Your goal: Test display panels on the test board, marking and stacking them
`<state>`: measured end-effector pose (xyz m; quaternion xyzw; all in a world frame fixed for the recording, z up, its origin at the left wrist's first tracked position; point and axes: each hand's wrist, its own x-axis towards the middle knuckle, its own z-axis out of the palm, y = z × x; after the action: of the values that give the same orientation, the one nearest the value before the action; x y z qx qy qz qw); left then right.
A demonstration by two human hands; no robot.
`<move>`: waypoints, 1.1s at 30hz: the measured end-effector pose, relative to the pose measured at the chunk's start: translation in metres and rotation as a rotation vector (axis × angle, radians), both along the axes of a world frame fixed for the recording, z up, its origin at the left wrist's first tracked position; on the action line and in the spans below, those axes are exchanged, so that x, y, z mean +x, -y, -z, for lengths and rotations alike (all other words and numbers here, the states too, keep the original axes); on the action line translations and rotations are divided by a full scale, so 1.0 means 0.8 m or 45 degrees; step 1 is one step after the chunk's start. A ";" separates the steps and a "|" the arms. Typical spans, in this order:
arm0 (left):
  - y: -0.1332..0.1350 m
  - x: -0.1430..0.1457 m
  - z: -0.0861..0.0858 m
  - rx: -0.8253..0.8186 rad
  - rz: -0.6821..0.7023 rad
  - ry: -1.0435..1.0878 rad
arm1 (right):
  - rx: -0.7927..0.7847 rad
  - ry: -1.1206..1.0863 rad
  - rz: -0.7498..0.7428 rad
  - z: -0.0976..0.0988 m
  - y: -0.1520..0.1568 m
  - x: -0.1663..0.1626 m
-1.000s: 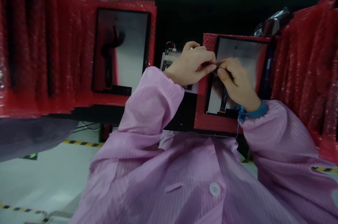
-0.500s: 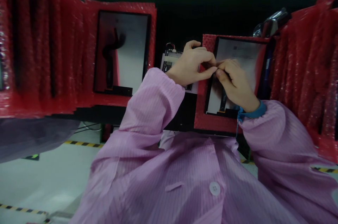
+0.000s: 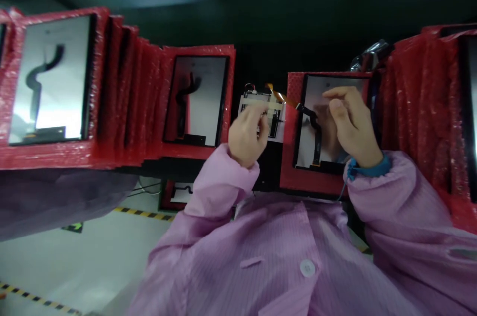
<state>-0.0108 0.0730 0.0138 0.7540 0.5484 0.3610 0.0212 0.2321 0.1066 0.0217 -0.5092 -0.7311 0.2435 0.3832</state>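
Observation:
My left hand (image 3: 247,136) is over the near left part of a small circuit board (image 3: 275,124), its fingers loosely bent and slightly blurred. I see nothing in it, and a gap shows between thumb and forefinger. My right hand (image 3: 352,124) is raised over the right display panel (image 3: 304,149), thumb and fingers apart, holding nothing. An orange flex cable (image 3: 280,97) runs from the board towards the panel. Its end meets the black flex cable (image 3: 316,139) of the panel at a small connector (image 3: 299,107). Beneath the panel lies red bubble wrap (image 3: 291,174).
Left of the board another display panel (image 3: 201,102) rests on red bubble wrap. Beyond it stand folded red bubble-wrap sleeves (image 3: 128,102) and one more panel (image 3: 70,72). More red sleeves (image 3: 417,107) stand at the right, near a crumpled silvery bag (image 3: 372,55). A grey sleeve (image 3: 67,199) shows lower left.
My hands, together at the cable ends before, are now apart. The left moved left and down to the board; the right drew back rightward. The joined cables are now exposed, and the view has shifted.

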 end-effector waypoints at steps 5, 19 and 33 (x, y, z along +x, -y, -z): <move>0.032 0.009 0.032 -0.365 -0.024 -0.534 | 0.037 0.042 0.095 -0.003 -0.001 0.006; 0.032 0.012 0.038 -0.327 -0.029 -0.550 | 0.050 -0.101 0.249 -0.012 0.006 0.019; 0.064 0.040 0.027 -0.269 0.084 0.076 | -0.079 0.521 0.515 0.013 0.160 0.035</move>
<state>0.0213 0.0218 -0.0077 0.7543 0.5572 0.3226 0.1286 0.2605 -0.0213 0.0116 -0.6947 -0.6692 0.0766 0.2525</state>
